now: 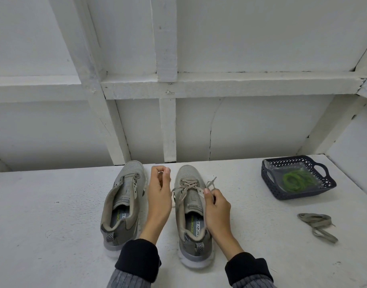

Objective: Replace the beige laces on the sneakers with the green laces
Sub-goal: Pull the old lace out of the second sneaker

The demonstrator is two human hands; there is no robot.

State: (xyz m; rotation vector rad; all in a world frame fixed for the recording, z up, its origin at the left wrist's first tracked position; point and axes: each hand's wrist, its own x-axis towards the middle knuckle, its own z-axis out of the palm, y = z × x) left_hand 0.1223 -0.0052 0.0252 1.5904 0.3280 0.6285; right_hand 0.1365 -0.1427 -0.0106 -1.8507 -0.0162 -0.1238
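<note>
Two grey sneakers stand side by side on the white table, toes away from me. The left sneaker (pixel 124 196) has no lace. The right sneaker (pixel 188 217) carries a loosened beige lace (pixel 187 185). My right hand (pixel 216 213) pinches this lace at the shoe's right eyelets, and the lace's end sticks up beyond the fingers. My left hand (pixel 159 194) is raised between the shoes, thumb against curled fingers; a strand of the same lace runs from the shoe behind it. The green laces (pixel 296 180) lie coiled in a dark basket (pixel 282 194) at the right.
A removed beige lace (pixel 317 225) lies loose on the table in front of the basket. A white wall with timber framing rises right behind the shoes. The table's right end meets a white side wall.
</note>
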